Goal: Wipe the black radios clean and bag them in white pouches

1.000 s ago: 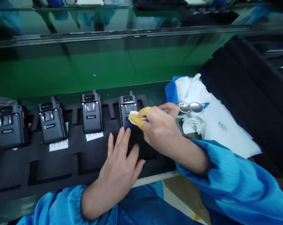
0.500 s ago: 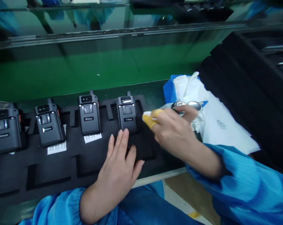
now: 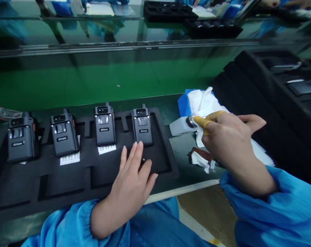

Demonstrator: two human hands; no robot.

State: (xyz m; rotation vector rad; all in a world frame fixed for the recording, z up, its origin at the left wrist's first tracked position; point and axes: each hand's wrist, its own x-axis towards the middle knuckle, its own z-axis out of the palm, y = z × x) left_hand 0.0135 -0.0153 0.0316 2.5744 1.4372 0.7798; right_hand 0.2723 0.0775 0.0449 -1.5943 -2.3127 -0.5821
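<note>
My left hand (image 3: 131,187) lies with its fingers stretched out over the black foam tray (image 3: 160,161), fingertips against the lower end of a walkie-talkie (image 3: 142,127). More walkie-talkies sit to its left, one (image 3: 104,126) with a white label strip under it. My right hand (image 3: 227,137) wears yellow finger covers on thumb and index finger; they are closed together at the round metal top (image 3: 190,121) of a white dispenser bottle (image 3: 180,127). The white wipe pinched there earlier is now hidden behind the fingers.
A blue box (image 3: 183,104) of white wipes (image 3: 202,99) stands behind the bottle. A crumpled wipe (image 3: 199,159) lies on a brown scrap near the bench edge. Stacked black foam trays (image 3: 250,89) rise on the right. A green partition (image 3: 93,79) runs along the back.
My right hand has moved right, away from the tray, to the bottle's metal top. The bottle, now tilted, shows more fully. My left hand stays at the same walkie-talkie.
</note>
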